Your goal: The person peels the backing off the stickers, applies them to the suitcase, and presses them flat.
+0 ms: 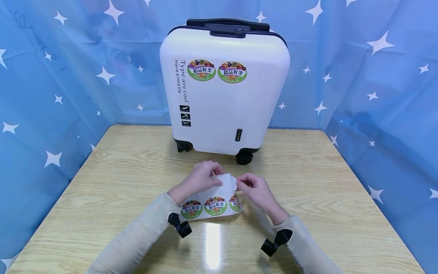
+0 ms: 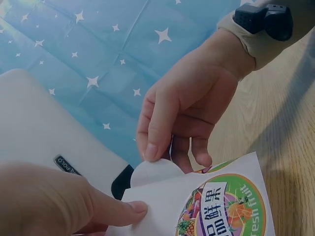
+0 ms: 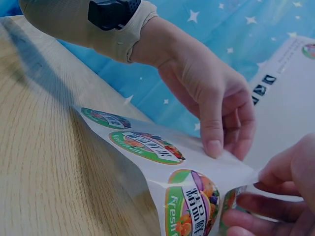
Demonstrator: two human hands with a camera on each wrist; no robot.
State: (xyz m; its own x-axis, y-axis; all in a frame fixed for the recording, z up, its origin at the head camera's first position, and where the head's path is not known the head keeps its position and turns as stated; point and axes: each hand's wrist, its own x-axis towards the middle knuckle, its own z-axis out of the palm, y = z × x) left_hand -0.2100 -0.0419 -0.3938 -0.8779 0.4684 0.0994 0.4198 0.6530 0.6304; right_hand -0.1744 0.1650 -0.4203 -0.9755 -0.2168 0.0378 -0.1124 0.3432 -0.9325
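Observation:
A white sheet of oval fruit stickers (image 1: 223, 189) is held above the table, its printed ovals along the lower part. My left hand (image 1: 201, 179) grips its upper edge, thumb on the front face and the other fingers behind. At the sheet's right end, my right hand (image 1: 257, 191) pinches the edge of a white rounded flap (image 2: 160, 173), seen in the left wrist view standing up from the sheet. That flap appears to be a sticker's back, partly lifted. In the right wrist view, a printed sticker (image 3: 193, 201) lies where the sheet bends near the right fingers.
Behind the hands a white suitcase (image 1: 222, 106) stands upright on the wooden table (image 1: 113, 171). Two fruit stickers (image 1: 201, 70) sit side by side near its top, beside printed lettering. A blue curtain with white stars (image 1: 61, 95) hangs behind and on both sides.

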